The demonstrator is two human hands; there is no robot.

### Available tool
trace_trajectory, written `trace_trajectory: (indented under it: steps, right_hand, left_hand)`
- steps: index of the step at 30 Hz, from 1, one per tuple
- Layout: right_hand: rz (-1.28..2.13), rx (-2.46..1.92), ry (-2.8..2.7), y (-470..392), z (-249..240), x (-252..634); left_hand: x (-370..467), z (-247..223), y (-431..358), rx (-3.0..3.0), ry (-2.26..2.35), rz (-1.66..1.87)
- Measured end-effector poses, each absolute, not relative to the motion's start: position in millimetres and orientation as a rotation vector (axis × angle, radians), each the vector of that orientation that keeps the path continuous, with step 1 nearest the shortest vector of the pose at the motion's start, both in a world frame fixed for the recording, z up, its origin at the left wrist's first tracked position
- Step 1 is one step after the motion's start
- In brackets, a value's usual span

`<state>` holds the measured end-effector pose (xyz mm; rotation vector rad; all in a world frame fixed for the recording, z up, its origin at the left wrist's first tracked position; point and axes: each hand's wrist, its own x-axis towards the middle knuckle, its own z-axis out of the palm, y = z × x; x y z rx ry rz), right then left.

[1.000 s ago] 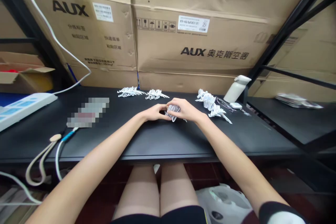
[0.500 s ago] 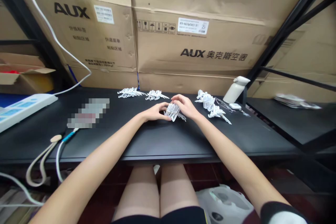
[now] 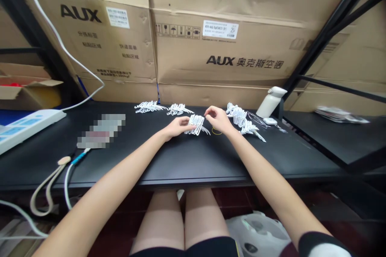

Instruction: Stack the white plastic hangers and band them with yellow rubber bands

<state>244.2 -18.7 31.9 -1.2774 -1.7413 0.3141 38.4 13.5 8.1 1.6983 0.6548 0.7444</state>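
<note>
Matt black, the smooth surface (image 3: pixel 187 164) lies nearest, a thin yellow loop (image 3: pixel 216 133) resting below the right hand (image 3: pixel 217 119), which hangs half-curled, fingertips nearly meeting, contents undeterminable. Just beside it, the left hand (image 3: pixel 176 127) pinches a bundle of slim, white hooked pieces (image 3: pixel 196 124) between thumb and fingers; a slackened grip could let these slip and splay. Beyond lie wiry white heaps (image 3: pixel 240 116), whose interlocked hooks could snag, before creased brown cardboard (image 3: pixel 181 92).

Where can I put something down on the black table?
There's room between the held white bundle and the table's front edge, and right of the right forearm. It's crowded at the back right: white clusters, small white object, bottle.
</note>
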Motion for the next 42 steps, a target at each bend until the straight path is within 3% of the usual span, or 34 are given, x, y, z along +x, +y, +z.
trace_trajectory:
  steps: [4, 8, 13, 20, 28, 36, 42]
  right_hand:
    - [0.589, -1.405, -1.579, -14, 27, 243]
    - [1.025, -1.449, -1.461, -18, 32, 236]
    - [1.337, -1.256, -1.432, -25, 31, 228]
    - [1.239, -1.089, -1.448, -23, 27, 232]
    - [1.084, -1.049, -1.515, -19, 26, 235]
    - [1.103, -1.007, -1.568, -20, 24, 233]
    - [0.665, -1.124, -1.599, -15, 20, 233]
  left_hand:
    - [37, 6, 16, 1.887, 0.765, 0.993]
    - [32, 9, 12, 2.481, 0.886, 1.319]
    - [36, 15, 2, 2.929, 0.767, 1.249]
    - [34, 11, 12, 2.678, 0.845, 1.219]
    - [33, 11, 13, 2.053, 0.777, 0.903]
    - [35, 14, 15, 1.881, 0.622, 0.845]
    - [36, 14, 10, 1.678, 0.813, 0.836]
